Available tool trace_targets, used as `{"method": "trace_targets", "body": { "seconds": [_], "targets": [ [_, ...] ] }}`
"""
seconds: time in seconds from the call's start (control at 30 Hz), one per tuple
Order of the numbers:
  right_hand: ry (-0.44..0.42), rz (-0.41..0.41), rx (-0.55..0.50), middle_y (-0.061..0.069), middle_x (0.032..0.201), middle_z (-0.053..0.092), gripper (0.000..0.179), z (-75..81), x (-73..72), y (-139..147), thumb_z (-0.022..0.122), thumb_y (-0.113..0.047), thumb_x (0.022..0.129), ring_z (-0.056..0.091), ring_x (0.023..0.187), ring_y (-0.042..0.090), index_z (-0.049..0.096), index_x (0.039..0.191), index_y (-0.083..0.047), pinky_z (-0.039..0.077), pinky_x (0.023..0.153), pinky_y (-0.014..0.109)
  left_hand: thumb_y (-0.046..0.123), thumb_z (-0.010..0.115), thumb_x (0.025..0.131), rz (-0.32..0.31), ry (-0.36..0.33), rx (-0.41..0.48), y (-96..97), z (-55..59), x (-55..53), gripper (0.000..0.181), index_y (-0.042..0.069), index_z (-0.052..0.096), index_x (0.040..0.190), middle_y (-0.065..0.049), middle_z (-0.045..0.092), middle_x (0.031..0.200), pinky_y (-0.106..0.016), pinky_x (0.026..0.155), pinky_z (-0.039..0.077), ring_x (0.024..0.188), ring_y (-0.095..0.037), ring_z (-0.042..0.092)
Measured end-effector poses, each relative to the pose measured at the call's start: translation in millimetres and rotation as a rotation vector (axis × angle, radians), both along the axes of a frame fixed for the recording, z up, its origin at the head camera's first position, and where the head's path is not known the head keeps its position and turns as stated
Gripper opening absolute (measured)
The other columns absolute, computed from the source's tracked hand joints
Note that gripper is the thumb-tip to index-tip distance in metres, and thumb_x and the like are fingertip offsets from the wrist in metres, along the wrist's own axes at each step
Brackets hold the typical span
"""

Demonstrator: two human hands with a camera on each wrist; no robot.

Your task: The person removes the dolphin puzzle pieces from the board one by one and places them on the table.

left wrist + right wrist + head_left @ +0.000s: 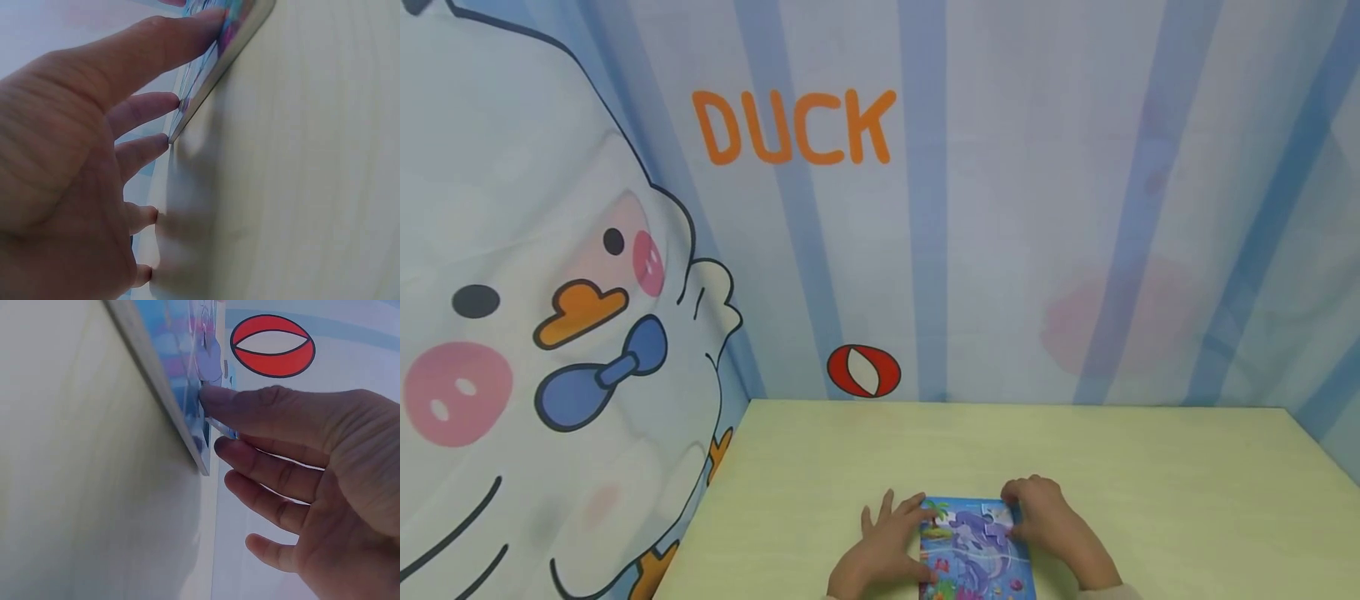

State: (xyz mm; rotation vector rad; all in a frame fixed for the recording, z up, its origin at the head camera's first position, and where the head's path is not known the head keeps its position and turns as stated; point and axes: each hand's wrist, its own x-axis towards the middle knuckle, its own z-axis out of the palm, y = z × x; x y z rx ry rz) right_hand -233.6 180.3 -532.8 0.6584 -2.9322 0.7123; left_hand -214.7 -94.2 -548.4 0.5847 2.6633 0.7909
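Observation:
A blue jigsaw puzzle with purple dolphins, a palm tree and sea life lies flat in its tray on the table. At its left side, my left hand is spread, thumb and index finger resting on the puzzle; in the left wrist view the thumb presses near the tray's edge and the other fingers are apart. Over the top right corner, my right hand pinches a puzzle piece between thumb and fingers. That piece is tilted up from the tray and partly hidden by the thumb.
The pale yellow table extends around the puzzle. Behind it hangs a striped blue and white curtain with the word DUCK and a red ball print. A large printed duck covers the cloth at the left.

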Motion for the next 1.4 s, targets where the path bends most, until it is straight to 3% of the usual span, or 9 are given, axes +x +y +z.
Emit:
{"method": "trace_targets", "body": {
  "seconds": [0.2, 0.47, 0.6, 0.87, 1.4],
  "targets": [
    [0.077, 0.074, 0.056, -0.003, 0.08, 0.066, 0.034, 2.0, 0.9, 1, 0.093, -0.013, 0.06, 0.052, 0.074, 0.016, 0.074, 0.087, -0.007, 0.045, 0.07, 0.041, 0.039, 0.089, 0.074, 0.0, 0.007, -0.003, 1.3, -0.1, -0.9, 0.075, 0.027, 0.059, 0.142, -0.001, 0.038, 0.16, -0.079, 0.107, 0.005, 0.15, -0.049, 0.012],
    [-0.039, 0.026, 0.075, 0.004, 0.1, 0.064, 0.032, 2.5, 4.4, 0, 0.089, -0.009, 0.068, 0.056, 0.094, 0.03, 0.074, 0.096, -0.005, 0.047, 0.08, 0.059, 0.036, 0.089, 0.076, -0.014, -0.011, 0.03, -1.3, 1.8, 0.5, 0.073, 0.026, 0.059, 0.141, -0.002, 0.036, 0.161, -0.08, 0.106, 0.003, 0.15, -0.05, 0.01],
    [-0.038, 0.009, 0.121, 0.005, 0.096, 0.064, 0.035, 3.0, 6.0, -4, 0.089, -0.007, 0.064, 0.057, 0.093, 0.032, 0.071, 0.094, -0.004, 0.046, 0.083, 0.062, 0.035, 0.089, 0.076, -0.022, -0.014, 0.039, -1.3, 2.5, 2.3, 0.071, 0.026, 0.06, 0.14, -0.003, 0.037, 0.16, -0.08, 0.106, 0.004, 0.149, -0.051, 0.01],
    [-0.048, 0.011, 0.14, 0.002, 0.088, 0.062, 0.038, 6.9, 6.4, -9, 0.09, -0.006, 0.063, 0.052, 0.084, 0.026, 0.069, 0.095, -0.003, 0.044, 0.084, 0.058, 0.037, 0.089, 0.076, -0.019, -0.016, 0.024, -1.3, 1.4, 0.1, 0.073, 0.026, 0.059, 0.142, -0.003, 0.037, 0.16, -0.08, 0.107, 0.004, 0.149, -0.051, 0.01],
    [0.016, 0.075, 0.136, 0.009, 0.102, 0.062, 0.04, 4.8, 10.3, -2, 0.09, -0.018, 0.069, 0.056, 0.094, 0.033, 0.07, 0.099, -0.002, 0.048, 0.08, 0.059, 0.037, 0.089, 0.075, -0.022, 0.002, 0.021, -2.1, 2.5, 2.0, 0.073, 0.027, 0.059, 0.141, -0.002, 0.036, 0.161, -0.079, 0.107, 0.004, 0.15, -0.049, 0.01]
  ]
}}
